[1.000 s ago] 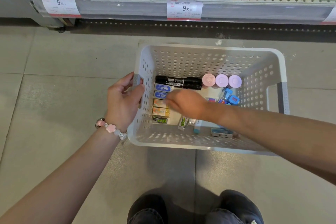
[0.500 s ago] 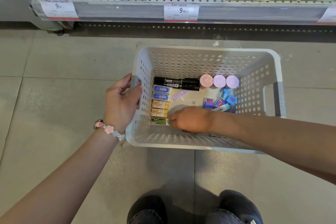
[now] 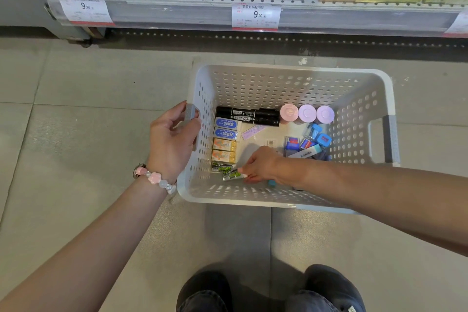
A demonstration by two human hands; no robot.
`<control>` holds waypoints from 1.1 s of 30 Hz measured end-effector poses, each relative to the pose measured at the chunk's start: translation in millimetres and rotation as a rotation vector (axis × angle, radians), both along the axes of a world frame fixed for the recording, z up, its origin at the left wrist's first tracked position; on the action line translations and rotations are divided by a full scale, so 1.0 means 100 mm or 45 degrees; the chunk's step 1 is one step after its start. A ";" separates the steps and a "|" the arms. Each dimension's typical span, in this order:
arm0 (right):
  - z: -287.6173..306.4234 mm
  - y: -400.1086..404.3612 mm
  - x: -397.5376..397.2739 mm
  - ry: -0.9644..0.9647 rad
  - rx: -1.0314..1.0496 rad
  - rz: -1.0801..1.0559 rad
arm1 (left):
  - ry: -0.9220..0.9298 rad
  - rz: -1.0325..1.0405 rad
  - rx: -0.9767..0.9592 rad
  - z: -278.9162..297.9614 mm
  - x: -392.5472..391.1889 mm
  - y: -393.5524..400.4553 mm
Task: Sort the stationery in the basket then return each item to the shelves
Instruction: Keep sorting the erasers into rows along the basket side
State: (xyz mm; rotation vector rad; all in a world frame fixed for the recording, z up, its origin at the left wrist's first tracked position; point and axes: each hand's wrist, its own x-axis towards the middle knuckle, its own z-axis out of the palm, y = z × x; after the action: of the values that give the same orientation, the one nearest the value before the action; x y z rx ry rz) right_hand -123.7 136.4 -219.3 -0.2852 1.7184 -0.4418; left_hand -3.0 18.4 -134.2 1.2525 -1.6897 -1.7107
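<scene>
R fingertips [image 3: 244, 175] pinch a small green-black packet [image 3: 231, 175], tilted, low in basket near its near-L corner, touching another green-black packet [image 3: 219, 166]. R hand [image 3: 260, 164] curled over it, forearm crossing basket's near-R rim. L hand [image 3: 172, 140] wrapped round grey handle [image 3: 190, 113] on white perforated basket [image 3: 291, 78]. Along basket's L wall: two yellow boxes [image 3: 225, 151], two blue erasers [image 3: 226, 129], black markers [image 3: 248, 116] at far side. Pink and lilac round tubs [image 3: 307, 113] beside markers.

2 markers [image 3: 247, 116] lie left of 3 round tubs [image 3: 307, 113] in basket [image 3: 291, 201].
</scene>
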 end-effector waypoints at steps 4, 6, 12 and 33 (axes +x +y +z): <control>-0.05 -0.07 0.11 0.177 0.101 0.143 | -0.010 0.000 0.006 0.00 0.00 0.00; -0.05 -0.11 0.13 0.177 0.114 0.194 | -0.005 -0.001 0.006 0.00 0.00 0.00; -0.02 -0.18 0.21 0.327 0.165 0.194 | 0.013 0.004 0.010 -0.03 0.00 -0.01; 0.44 0.03 -0.84 0.277 -0.173 0.690 | -0.029 0.013 -0.016 0.02 -0.01 0.01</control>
State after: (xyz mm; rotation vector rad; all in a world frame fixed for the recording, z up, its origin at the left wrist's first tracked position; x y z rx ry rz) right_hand -207.6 139.3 -175.6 -0.8981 1.7352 -0.1284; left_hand -4.1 19.0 -132.6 1.2770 -1.7018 -1.6835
